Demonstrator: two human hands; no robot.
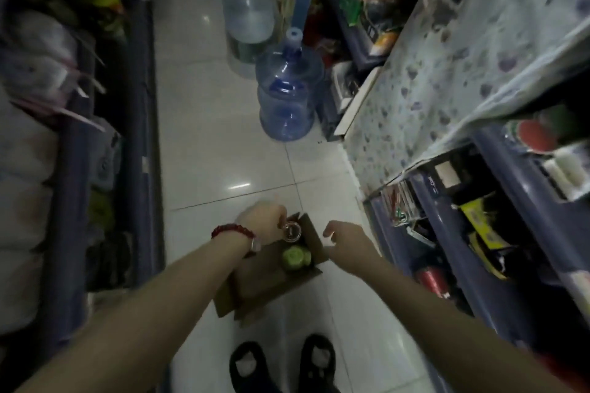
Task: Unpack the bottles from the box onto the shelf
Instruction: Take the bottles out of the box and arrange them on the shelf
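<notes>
Cardboard box (271, 277) partly hidden by left hand (260, 220) gripping blurred bottle (292, 231).

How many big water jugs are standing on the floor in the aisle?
2. A clear water jug with a pale cap stands farther down the aisle; a blue water jug stands nearer, beside the right-hand shelf. Others may be hidden behind the shelving.

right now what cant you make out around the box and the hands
All in the head view:
- Box interior: left forearm covers much of it, so the bottle count is unknown.
- Left hand: its fingers touch a clear bottle; blur hides the grip.
- Green-capped bottles: only tops show; labels unreadable.
- Right hand: blurred; it seems to hold nothing.
- Shelf goods: too dark and blurred to identify.
</notes>
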